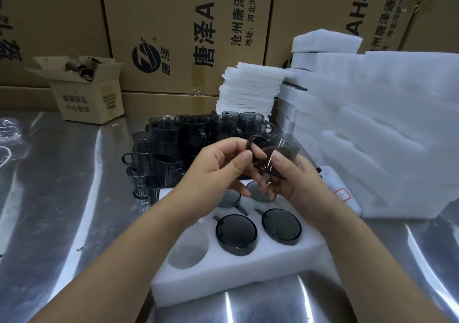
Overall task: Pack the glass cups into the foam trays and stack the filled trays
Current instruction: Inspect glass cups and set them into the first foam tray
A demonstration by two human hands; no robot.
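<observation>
head view: i see the foam tray (248,273) at 6 o'clock on the steel table (62,173). four seated cups (236,233) sit upside down in its wells, and one well at the tray's 8 o'clock is empty. both hands hover over the tray's far edge. the left hand (223,171) pinches the handle of one glass cup (278,151), and the right hand (295,181) curls around its body, thumb on the glass. loose cups (178,143) crowd at 11 o'clock, too overlapped to count. foam stacks (250,86) stand at 1 o'clock. one open small carton (87,94) at 10 o'clock holds dark items.
</observation>
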